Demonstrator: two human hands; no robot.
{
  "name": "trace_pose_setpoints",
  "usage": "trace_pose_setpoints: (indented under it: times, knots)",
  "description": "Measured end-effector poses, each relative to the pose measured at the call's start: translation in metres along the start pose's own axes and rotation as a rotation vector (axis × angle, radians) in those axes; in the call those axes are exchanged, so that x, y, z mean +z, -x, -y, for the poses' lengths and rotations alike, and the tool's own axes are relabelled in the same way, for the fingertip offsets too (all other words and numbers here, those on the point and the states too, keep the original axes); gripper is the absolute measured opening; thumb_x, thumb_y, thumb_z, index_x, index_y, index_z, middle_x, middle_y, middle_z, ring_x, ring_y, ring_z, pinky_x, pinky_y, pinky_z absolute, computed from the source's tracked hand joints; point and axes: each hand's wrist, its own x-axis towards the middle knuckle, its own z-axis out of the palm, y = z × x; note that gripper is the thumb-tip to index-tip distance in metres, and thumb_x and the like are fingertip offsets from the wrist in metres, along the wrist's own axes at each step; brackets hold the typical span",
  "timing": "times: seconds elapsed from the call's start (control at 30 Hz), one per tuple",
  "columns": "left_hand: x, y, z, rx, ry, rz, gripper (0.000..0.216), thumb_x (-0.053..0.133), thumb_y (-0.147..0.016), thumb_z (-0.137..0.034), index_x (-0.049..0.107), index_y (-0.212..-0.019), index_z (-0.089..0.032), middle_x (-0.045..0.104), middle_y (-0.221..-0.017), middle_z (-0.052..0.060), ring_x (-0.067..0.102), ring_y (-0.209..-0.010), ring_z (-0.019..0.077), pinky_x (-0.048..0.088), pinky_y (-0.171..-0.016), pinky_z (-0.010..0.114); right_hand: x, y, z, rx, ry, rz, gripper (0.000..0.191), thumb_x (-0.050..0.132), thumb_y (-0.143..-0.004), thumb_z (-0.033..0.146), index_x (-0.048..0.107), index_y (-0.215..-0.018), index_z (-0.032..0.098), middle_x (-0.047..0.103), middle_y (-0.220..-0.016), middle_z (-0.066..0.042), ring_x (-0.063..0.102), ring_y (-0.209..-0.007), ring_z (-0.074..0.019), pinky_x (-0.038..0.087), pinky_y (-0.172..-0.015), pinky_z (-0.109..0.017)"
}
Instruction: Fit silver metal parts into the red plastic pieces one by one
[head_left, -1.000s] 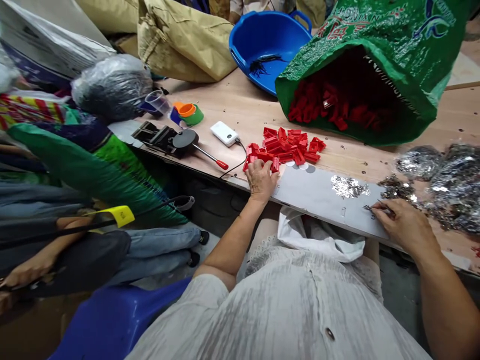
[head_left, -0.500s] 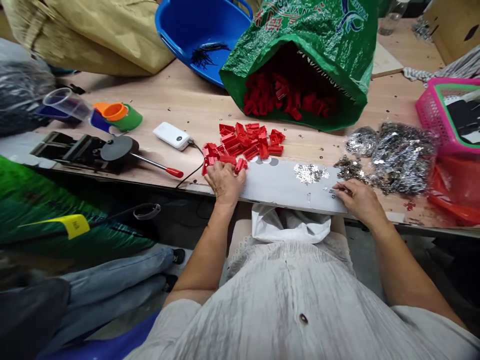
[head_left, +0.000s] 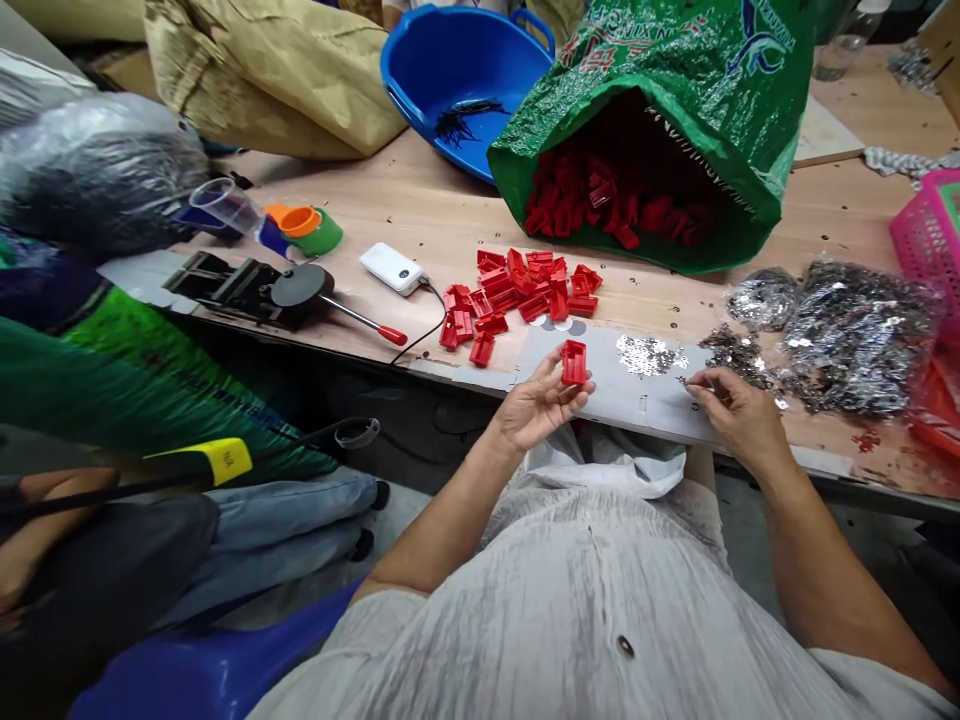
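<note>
Between the fingers of my left hand [head_left: 541,405] is a red plastic housing [head_left: 574,362], its hollow side facing up. It is held above the grey board [head_left: 600,397] at the table's front edge. My right hand [head_left: 739,415] pinches a small metal piece [head_left: 685,381], too small to make out well, over the board's right part. Left of that hand lies a patch of shiny flat metal pieces [head_left: 649,355]. Darker metal pieces [head_left: 735,352] are heaped just beyond it. A pile of red housings [head_left: 517,290] lies beyond my left hand.
A green sack [head_left: 757,225] spills open with red housings inside. Behind stands a blue basin [head_left: 465,75]. To the left are a white power bank [head_left: 391,268] and a hand press [head_left: 300,288] with a red-tipped lever. Bagged metal parts [head_left: 855,340] and a pink basket [head_left: 926,235] stand right.
My left hand has come away from the pile with a red housing and moved right over the board. My right hand stays pinched near the metal pieces. The view has shifted left.
</note>
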Motion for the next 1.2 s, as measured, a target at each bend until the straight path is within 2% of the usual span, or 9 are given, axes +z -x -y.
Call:
trace_pose_setpoints:
  times: [0.1,0.2,0.3,0.4,0.5,0.6,0.77,0.97,1.2]
  knots:
    - [0.003,0.001,0.009,-0.013,0.027,0.035,0.037,0.058,-0.089,-0.010,0.057,-0.123,-0.024,0.074,-0.097,0.006,0.076,-0.088,0.0184,0.057,-0.081,0.027,0.002,0.003,0.014,0.002,-0.130,0.035,0.023,0.061,-0.089,0.044,0.068,-0.091,0.023,0.069,-0.077,-0.002,0.059,-0.065,-0.0161,0.043,-0.060,-0.028]
    - [0.005,0.002,0.012,-0.031,0.029,0.042,0.035,0.056,-0.092,-0.013,0.054,-0.125,-0.021,0.074,-0.095,0.008,0.076,-0.088,0.0202,0.058,-0.081,0.028,0.006,0.005,0.032,-0.001,-0.236,0.055,0.022,0.063,-0.089,0.043,0.069,-0.091,0.021,0.070,-0.082,-0.003,0.059,-0.066,-0.0157,0.043,-0.061,-0.027]
    - [0.006,0.003,0.014,-0.059,0.019,0.032,0.024,0.058,-0.093,-0.020,0.057,-0.117,-0.017,0.074,-0.089,0.009,0.076,-0.084,0.0212,0.059,-0.076,0.028,0.008,0.005,0.052,-0.007,-0.296,0.041,0.021,0.063,-0.090,0.040,0.071,-0.094,0.021,0.070,-0.080,-0.002,0.055,-0.062,-0.0138,0.042,-0.058,-0.027]
    - [0.006,0.003,0.017,-0.114,0.002,0.052,0.017,0.061,-0.092,-0.025,0.059,-0.105,-0.014,0.072,-0.084,0.009,0.075,-0.075,0.0203,0.057,-0.064,0.023,0.011,0.003,0.069,-0.058,-0.329,0.012,0.018,0.063,-0.091,0.037,0.072,-0.095,0.022,0.068,-0.076,-0.001,0.051,-0.058,-0.0122,0.040,-0.055,-0.026]
    - [0.006,0.003,0.022,-0.158,-0.025,0.094,0.015,0.061,-0.092,-0.026,0.060,-0.100,-0.014,0.071,-0.080,0.008,0.073,-0.067,0.0184,0.054,-0.057,0.021,0.015,-0.002,0.079,-0.172,-0.369,-0.005,0.013,0.064,-0.091,0.033,0.072,-0.092,0.023,0.072,-0.086,-0.002,0.058,-0.066,-0.0133,0.045,-0.061,-0.027]
    - [0.007,0.005,0.026,-0.187,-0.057,0.120,0.016,0.061,-0.092,-0.028,0.060,-0.099,-0.014,0.070,-0.078,0.007,0.071,-0.064,0.0169,0.054,-0.057,0.021,0.020,-0.007,0.083,-0.292,-0.362,0.012,0.009,0.063,-0.092,0.026,0.071,-0.094,0.024,0.073,-0.092,-0.003,0.065,-0.079,-0.0165,0.050,-0.069,-0.030]
    - [0.010,0.008,0.029,-0.212,-0.102,0.121,0.019,0.062,-0.090,-0.031,0.059,-0.101,-0.015,0.070,-0.079,0.007,0.071,-0.062,0.0165,0.053,-0.057,0.022,0.024,-0.011,0.081,-0.439,-0.285,0.046,0.013,0.058,-0.094,0.018,0.069,-0.096,0.024,0.073,-0.091,-0.004,0.068,-0.085,-0.0181,0.054,-0.075,-0.033]
    - [0.011,0.006,0.032,-0.242,-0.102,0.123,0.019,0.063,-0.089,-0.030,0.059,-0.100,-0.015,0.069,-0.077,0.005,0.069,-0.059,0.0143,0.052,-0.056,0.020,0.022,-0.012,0.081,-0.543,-0.229,0.071,0.013,0.057,-0.095,0.019,0.069,-0.094,0.023,0.074,-0.089,-0.005,0.069,-0.083,-0.0187,0.055,-0.075,-0.034]
    - [0.011,0.006,0.034,-0.245,-0.103,0.120,0.021,0.067,-0.085,-0.031,0.058,-0.098,-0.017,0.067,-0.076,0.003,0.068,-0.058,0.0133,0.052,-0.055,0.020,0.019,-0.012,0.082,-0.595,-0.177,0.135,0.014,0.056,-0.095,0.016,0.068,-0.097,0.022,0.073,-0.090,-0.005,0.068,-0.081,-0.0174,0.055,-0.073,-0.032]
